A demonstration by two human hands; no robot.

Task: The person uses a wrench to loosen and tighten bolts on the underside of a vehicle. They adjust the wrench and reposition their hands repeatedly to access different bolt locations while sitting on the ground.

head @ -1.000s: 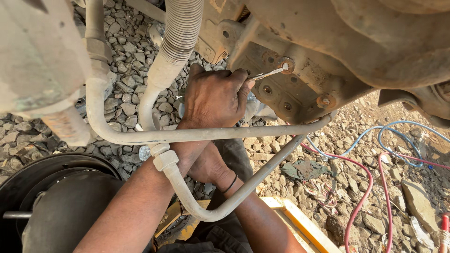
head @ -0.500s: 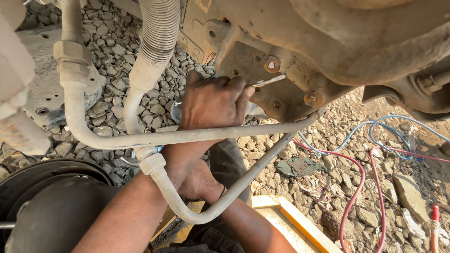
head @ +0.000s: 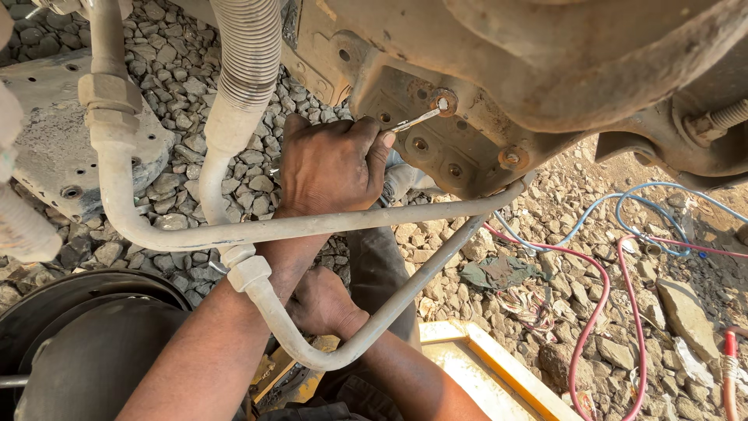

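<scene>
Rusty steel everywhere on this one. Left hand [head: 331, 168] is up against the underside of the vehicle, fingers curled tight around a thin metal pin [head: 413, 121] (looks like a cotter pin, but hard to be sure), pinched between thumb and fingertips. Its tip sits right at the bolt [head: 442, 102] on the rusty bracket plate [head: 436, 144], touching it or just about. Can't tell whether the pin is actually through a hole or only poked at the bolt end.

Right hand [head: 323, 300] is lower down, behind the bent grey pipe [head: 312, 226], loosely closed. What it has hold of, if anything, is hidden by the pipe and the wrist, so can't tell.

As for progress, my read: the pin is at the bolt but not seated or bent over, so that bit looks mid-way at best. Two other bolts [head: 508, 157] on the plate look bare, nothing visibly done to them.

Around it: a corrugated hose [head: 248, 54] hanging down on the left, a dark brake drum [head: 86, 351] bottom left, red and blue wires [head: 615, 257] lying over the gravel [head: 179, 70], and a yellow frame [head: 499, 366] under the arms.
</scene>
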